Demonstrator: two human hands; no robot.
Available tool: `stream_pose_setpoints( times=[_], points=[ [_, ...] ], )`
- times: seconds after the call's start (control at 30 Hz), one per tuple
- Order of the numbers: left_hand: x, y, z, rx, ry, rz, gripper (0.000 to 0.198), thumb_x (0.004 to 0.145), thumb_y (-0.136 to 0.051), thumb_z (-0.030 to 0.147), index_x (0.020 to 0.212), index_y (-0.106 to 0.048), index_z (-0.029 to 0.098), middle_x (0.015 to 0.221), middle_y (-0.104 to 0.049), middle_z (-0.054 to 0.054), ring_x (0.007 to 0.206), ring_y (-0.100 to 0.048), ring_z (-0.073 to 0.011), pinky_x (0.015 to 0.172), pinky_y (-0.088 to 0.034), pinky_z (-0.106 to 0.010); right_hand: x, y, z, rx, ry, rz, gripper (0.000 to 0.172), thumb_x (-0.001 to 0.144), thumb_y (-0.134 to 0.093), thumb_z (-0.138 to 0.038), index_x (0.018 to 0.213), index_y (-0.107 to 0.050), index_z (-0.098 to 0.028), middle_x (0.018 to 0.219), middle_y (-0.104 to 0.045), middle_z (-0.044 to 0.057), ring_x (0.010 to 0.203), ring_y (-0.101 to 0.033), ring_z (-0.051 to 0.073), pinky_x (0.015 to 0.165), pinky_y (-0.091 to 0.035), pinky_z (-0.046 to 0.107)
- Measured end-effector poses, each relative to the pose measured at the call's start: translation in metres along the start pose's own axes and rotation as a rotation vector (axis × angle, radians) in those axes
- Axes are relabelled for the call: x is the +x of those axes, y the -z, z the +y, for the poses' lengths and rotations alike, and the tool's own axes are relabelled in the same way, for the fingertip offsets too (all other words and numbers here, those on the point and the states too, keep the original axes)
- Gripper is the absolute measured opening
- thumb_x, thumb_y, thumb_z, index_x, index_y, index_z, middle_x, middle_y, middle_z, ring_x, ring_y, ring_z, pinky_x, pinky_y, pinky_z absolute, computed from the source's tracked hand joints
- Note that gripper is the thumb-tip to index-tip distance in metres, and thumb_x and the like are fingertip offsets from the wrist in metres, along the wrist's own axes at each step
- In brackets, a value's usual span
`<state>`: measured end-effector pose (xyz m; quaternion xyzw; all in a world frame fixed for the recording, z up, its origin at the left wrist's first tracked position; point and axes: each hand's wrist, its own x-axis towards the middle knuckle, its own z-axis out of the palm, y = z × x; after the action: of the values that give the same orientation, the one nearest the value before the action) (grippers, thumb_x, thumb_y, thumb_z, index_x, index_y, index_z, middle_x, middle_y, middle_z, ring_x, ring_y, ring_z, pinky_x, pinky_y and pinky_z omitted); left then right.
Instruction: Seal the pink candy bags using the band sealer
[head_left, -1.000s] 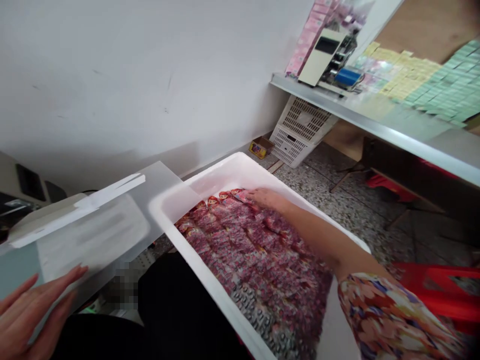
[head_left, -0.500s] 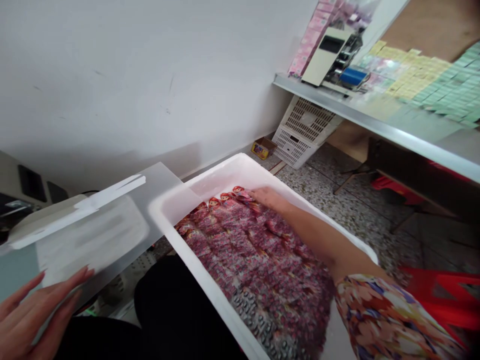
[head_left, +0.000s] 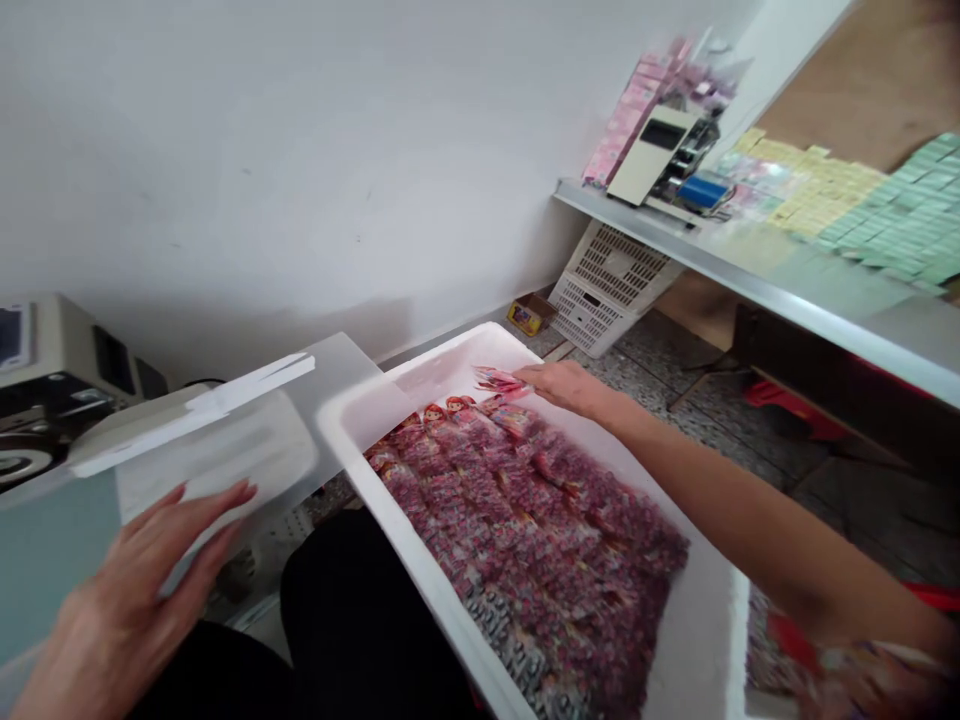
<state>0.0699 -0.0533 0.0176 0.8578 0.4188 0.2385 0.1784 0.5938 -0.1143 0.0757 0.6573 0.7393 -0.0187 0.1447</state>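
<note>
Packets (head_left: 499, 381) in right grip (head_left: 568, 386), over tub (head_left: 705, 600)

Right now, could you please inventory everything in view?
Tub: one, white, centre.
Printed pieces: many, mostly pink, in tub.
Table: one, pale, left.
Machines: two, beige, far left and on bench.
Bench: one, grey, upper right.
Stacks: several, pink, yellow, green, on bench.
Crates: two, white, below bench.
Small box: one, yellow, beside crates.
Red objects: several, red, right side.
Wall: one, white, behind.
Floor: one, speckled grey, underneath.
Legs: two, black-clad, bottom.
Left hand: one, bare, over table.
Right hand: one, bare, holding pieces.
</note>
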Motion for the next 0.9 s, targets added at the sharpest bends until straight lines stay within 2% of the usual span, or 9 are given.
stream_pose_setpoints(
  times=[0.07,0.17,0.3,0.4,0.5,0.57,0.67,0.73,0.9],
  points=[
    [0.028,0.009,0.029,-0.098,0.136,-0.035,0.039,0.093,-0.050,0.058,0.131,-0.054,0.058,0.138,-0.062,0.018,0.137,-0.054,-0.0296,0.115,-0.045,-0.055,-0.011,0.028,-0.019,-0.032,0.158,0.126,0.047,0.098,-0.047,-0.009,0.141,-0.058,-0.024,0.138,-0.066,0.008,0.118,-0.067,0.020,0.091,-0.055,0.028],
    [0.079,0.026,0.070,-0.287,0.176,-0.128,0.051,0.088,-0.055,0.066,0.127,-0.067,0.037,0.136,-0.067,0.004,0.131,-0.059,-0.0294,0.115,-0.044,-0.046,-0.022,0.069,-0.063,-0.069,0.477,0.316,0.050,0.098,-0.048,-0.008,0.145,-0.054,-0.024,0.144,-0.062,0.007,0.127,-0.061,0.020,0.100,-0.054,0.033],
    [0.123,0.038,0.090,-0.573,0.144,-0.280,0.064,0.081,-0.062,0.070,0.121,-0.071,0.021,0.132,-0.070,-0.009,0.125,-0.062,-0.0306,0.105,-0.052,-0.041,-0.021,0.107,-0.119,-0.004,0.754,0.392,0.050,0.099,-0.045,-0.010,0.146,-0.052,-0.028,0.149,-0.057,0.003,0.136,-0.053,0.021,0.104,-0.053,0.038],
    [0.118,0.046,0.088,-0.637,0.100,-0.322,0.070,0.084,-0.059,0.071,0.130,-0.065,0.019,0.125,-0.071,-0.012,0.122,-0.064,-0.0329,0.096,-0.056,-0.046,-0.004,0.124,-0.147,0.129,0.711,0.277,0.050,0.100,-0.042,-0.012,0.143,-0.055,-0.035,0.147,-0.059,-0.001,0.135,-0.054,0.018,0.109,-0.049,0.037],
    [0.092,0.059,0.083,-0.411,-0.054,-0.164,0.067,0.084,-0.061,0.072,0.127,-0.068,0.021,0.128,-0.070,-0.012,0.132,-0.056,-0.0346,0.106,-0.049,-0.051,0.022,0.138,-0.166,0.302,0.709,0.144,0.044,0.099,-0.044,-0.014,0.134,-0.063,-0.031,0.134,-0.068,0.001,0.122,-0.062,0.019,0.103,-0.050,0.035],
    [0.074,0.065,0.080,-0.274,-0.102,-0.116,0.072,0.075,-0.072,0.072,0.128,-0.067,0.022,0.131,-0.069,-0.012,0.129,-0.058,-0.0348,0.111,-0.045,-0.051,0.042,0.148,-0.176,0.427,0.756,0.042,0.039,0.095,-0.046,-0.012,0.122,-0.070,-0.027,0.114,-0.074,0.002,0.103,-0.067,0.018,0.091,-0.052,0.030],
    [0.054,0.065,0.074,-0.253,0.040,-0.223,0.082,0.074,-0.079,0.062,0.143,-0.054,0.025,0.120,-0.073,-0.010,0.106,-0.070,-0.0312,0.097,-0.055,-0.047,0.079,0.161,-0.193,0.601,0.772,-0.157,0.030,0.086,-0.048,-0.007,0.097,-0.073,-0.020,0.078,-0.067,-0.003,0.071,-0.061,0.013,0.066,-0.046,0.023],
    [0.047,0.057,0.065,-0.368,0.142,-0.254,0.075,0.082,-0.074,0.053,0.147,-0.049,0.026,0.117,-0.074,-0.008,0.100,-0.071,-0.0272,0.091,-0.057,-0.042,0.110,0.165,-0.206,0.698,0.753,-0.278,0.024,0.079,-0.050,-0.004,0.084,-0.069,-0.017,0.064,-0.057,-0.006,0.058,-0.050,0.009,0.055,-0.037,0.020],
    [0.047,0.030,0.018,-0.670,0.360,-0.078,0.059,0.093,-0.054,0.047,0.143,-0.047,0.016,0.118,-0.071,-0.011,0.094,-0.072,-0.0231,0.081,-0.060,-0.037,0.195,0.157,-0.238,0.781,0.638,-0.461,0.015,0.071,-0.057,-0.007,0.080,-0.065,-0.015,0.060,-0.053,-0.007,0.053,-0.044,0.008,0.049,-0.033,0.019]
  ],
)
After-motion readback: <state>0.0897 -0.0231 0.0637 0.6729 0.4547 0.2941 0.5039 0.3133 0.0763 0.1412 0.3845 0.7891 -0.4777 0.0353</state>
